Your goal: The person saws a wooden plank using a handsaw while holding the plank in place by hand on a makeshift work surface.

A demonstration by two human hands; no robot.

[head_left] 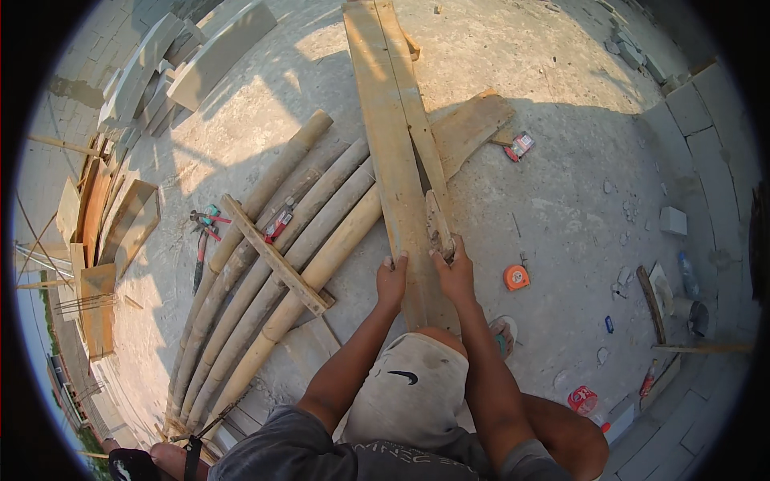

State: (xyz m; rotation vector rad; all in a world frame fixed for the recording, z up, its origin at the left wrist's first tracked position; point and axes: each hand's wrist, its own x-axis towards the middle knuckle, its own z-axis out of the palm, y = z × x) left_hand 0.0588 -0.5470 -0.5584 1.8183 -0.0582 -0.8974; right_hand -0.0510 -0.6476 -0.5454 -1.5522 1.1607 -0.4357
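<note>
Long wooden planks (381, 120) lie side by side, running away from my knees, with a narrow gap between them. My left hand (391, 279) is closed around the left edge of the wide plank, thumb on top. On the other side, my right hand (455, 272) is wrapped round the near end of a short wood strip (436, 220) that lies over the planks' right side. What the fingers of this hand touch underneath is hidden. A wider board (473, 128) passes crosswise beneath the planks farther off.
Left of the planks, several bamboo poles (321, 196) lie under a wooden batten (273, 252), with pincers (207, 218) beside them. An orange tape measure (516, 277) rests by my right foot. Grey blocks (220, 60) are stacked at far left; a block wall (706, 160) borders the right.
</note>
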